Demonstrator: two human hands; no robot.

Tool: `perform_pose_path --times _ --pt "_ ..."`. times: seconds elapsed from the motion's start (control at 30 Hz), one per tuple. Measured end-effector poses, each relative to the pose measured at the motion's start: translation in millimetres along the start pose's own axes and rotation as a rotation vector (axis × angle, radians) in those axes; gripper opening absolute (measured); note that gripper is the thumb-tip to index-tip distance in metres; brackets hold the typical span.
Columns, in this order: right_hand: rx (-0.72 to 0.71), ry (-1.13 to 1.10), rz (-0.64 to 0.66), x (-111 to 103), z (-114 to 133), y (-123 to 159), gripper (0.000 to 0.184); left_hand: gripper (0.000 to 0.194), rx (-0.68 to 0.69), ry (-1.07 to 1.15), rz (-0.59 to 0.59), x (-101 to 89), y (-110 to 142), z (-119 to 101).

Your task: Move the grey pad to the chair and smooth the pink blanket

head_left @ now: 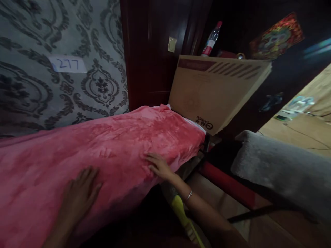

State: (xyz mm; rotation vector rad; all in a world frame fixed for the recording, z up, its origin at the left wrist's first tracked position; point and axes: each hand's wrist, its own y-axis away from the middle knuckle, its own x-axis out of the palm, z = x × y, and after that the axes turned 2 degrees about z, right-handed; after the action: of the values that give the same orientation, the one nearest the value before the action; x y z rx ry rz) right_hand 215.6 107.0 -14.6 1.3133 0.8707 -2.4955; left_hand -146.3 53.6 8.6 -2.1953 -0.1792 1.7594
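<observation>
A pink plush blanket (113, 144) covers a long, low bed-like surface from the left edge to the middle, with shallow creases on top. On its near left part, my left hand (80, 194) lies flat with the fingers stretched out. Farther right, my right hand (159, 166) rests on the blanket near its front edge, fingers spread and holding nothing. A thin bracelet (190, 195) circles the right wrist. Some white cloth (195, 124) shows from under the blanket at its far right end. What supports the blanket is mostly hidden.
A large cardboard box (209, 93) leans at the blanket's far end, with a plastic bottle (212, 39) behind its top edge. To the right stands a seat with a grey cover (281, 168) and a red bar (227, 184). Patterned wall (100, 86) borders the back.
</observation>
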Motion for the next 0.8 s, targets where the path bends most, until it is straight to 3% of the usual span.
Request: perform_pose_path --times 0.07,0.17,0.23,0.43,0.8 --pt "0.055 -0.059 -0.17 -16.9 -27.3 5.0 0.037 0.066 0.039 -0.039 0.021 10.6 -1.1 -6.1" --pt "0.377 -0.018 -0.487 -42.5 -67.9 14.7 0.031 0.068 0.059 -0.101 0.026 15.8 0.9 -4.0" --pt "0.554 0.012 -0.596 -53.7 -90.7 22.0 0.031 0.066 0.061 -0.126 0.018 16.1 2.3 -1.0" --pt "0.758 -0.042 -0.667 -54.0 -129.2 32.0 0.019 0.068 0.074 -0.125 0.004 16.7 2.7 0.4" --pt "0.761 -0.078 -0.745 -62.2 -142.0 37.6 0.017 0.067 0.022 -0.06 0.048 9.3 0.2 -1.7"
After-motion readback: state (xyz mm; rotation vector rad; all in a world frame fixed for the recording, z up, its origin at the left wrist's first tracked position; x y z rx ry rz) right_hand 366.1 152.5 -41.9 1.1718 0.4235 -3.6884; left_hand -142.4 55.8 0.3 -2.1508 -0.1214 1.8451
